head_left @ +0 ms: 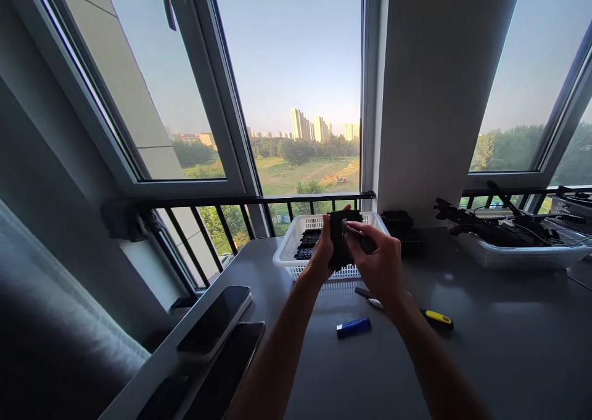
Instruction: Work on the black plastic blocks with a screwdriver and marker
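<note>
My left hand is closed around the edge of a flat black plastic part, held upright above the front of a white basket. My right hand grips a small dark-handled tool, its greyish tip against the face of the black part. What kind of tool it is I cannot make out. Inside the basket lie several similar black parts. Below my hands, a blue cylinder rests on the grey table. A yellow-and-black handle lies partly behind my right forearm.
Two phone-like slabs lie at the table's left edge. Black ridged pieces are stacked by the wall behind the basket. Another white basket, heaped with black parts and cables, stands at the right. A black railing runs below the window.
</note>
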A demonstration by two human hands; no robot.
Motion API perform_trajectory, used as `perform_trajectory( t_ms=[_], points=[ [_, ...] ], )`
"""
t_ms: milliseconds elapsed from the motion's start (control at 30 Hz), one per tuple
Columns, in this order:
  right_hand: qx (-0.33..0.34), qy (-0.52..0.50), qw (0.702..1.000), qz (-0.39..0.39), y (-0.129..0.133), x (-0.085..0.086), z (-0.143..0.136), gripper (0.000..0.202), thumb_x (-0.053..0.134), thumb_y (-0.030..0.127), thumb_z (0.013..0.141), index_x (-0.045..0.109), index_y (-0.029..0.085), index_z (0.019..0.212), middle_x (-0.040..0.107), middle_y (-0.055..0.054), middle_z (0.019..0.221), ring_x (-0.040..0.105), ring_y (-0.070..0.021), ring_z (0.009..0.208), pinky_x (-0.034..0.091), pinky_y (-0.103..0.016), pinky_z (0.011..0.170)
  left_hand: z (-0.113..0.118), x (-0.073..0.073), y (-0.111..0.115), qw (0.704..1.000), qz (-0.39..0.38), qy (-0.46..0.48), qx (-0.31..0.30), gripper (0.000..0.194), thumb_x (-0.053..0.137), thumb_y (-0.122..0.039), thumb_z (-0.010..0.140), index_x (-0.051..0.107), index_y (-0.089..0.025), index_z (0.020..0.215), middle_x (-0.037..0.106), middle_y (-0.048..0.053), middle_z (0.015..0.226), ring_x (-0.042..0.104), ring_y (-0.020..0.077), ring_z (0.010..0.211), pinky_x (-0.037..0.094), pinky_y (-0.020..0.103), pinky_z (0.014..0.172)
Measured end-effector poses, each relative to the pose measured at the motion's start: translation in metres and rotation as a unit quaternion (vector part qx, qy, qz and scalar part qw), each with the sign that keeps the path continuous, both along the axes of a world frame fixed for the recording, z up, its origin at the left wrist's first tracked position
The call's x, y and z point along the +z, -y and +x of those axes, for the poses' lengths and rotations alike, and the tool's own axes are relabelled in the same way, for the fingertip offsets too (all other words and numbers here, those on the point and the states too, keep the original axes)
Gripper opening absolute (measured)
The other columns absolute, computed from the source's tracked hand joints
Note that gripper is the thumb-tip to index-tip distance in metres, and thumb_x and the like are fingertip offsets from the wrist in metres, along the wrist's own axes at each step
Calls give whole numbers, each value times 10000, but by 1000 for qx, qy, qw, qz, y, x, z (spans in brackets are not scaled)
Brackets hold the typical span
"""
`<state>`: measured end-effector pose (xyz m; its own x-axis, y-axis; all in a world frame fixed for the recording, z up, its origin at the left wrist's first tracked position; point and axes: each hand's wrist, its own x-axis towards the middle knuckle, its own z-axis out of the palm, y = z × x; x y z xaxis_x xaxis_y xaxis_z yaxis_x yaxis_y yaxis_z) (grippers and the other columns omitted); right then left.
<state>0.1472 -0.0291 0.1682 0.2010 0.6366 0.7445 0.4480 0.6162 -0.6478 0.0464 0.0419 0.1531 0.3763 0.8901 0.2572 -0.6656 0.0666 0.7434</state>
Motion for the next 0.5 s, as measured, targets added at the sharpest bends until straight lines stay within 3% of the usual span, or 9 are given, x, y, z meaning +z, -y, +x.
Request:
perform_trajectory(
  t_ms=[67, 167, 267, 400, 500],
  points=[
    [-22, 1, 1000, 15, -4, -3, 0, 240, 590, 229, 823, 722, 240, 1024, 748, -34, 961, 701, -211, 872, 551, -329, 813, 12, -5, 6, 998, 8, -18, -55, 571, 467, -554, 891, 522, -224, 1354, 707, 79, 1086, 656, 216, 1019, 489, 322, 941],
    [-41, 31, 999, 11, -6, -8, -4, 247, 584, 193, 811, 730, 225, 1007, 743, -52, 984, 696, -213, 892, 539, -325, 830, 21, -7, 11, 998, 13, 1, -64, 604, 451, -575, 889, 510, -205, 1364, 701, 85, 1093, 654, 217, 1016, 490, 326, 938],
    [-4, 82, 996, -22, -2, -12, -12, 246, 583, 161, 798, 739, 213, 981, 747, -59, 965, 697, -214, 888, 534, -307, 809, 11, 1, 8, 999, -6, 33, -18, 612, 430, -597, 887, 497, -229, 1372, 701, 76, 1099, 671, 207, 952, 522, 330, 884],
    [85, 173, 979, -72, 7, -15, -23, 253, 570, 98, 782, 751, 222, 908, 755, -42, 916, 702, -204, 854, 518, -280, 789, -18, 16, 1, 994, -24, 62, 89, 580, 387, -598, 901, 509, -260, 1357, 710, 60, 1079, 686, 184, 857, 557, 310, 799],
    [108, 205, 969, -87, 9, -16, -25, 221, 581, 104, 781, 750, 233, 839, 754, -21, 820, 703, -193, 766, 514, -265, 723, -34, 21, -3, 991, -18, 62, 113, 565, 362, -596, 910, 517, -267, 1343, 718, 62, 1035, 689, 181, 818, 562, 315, 766]
  ],
)
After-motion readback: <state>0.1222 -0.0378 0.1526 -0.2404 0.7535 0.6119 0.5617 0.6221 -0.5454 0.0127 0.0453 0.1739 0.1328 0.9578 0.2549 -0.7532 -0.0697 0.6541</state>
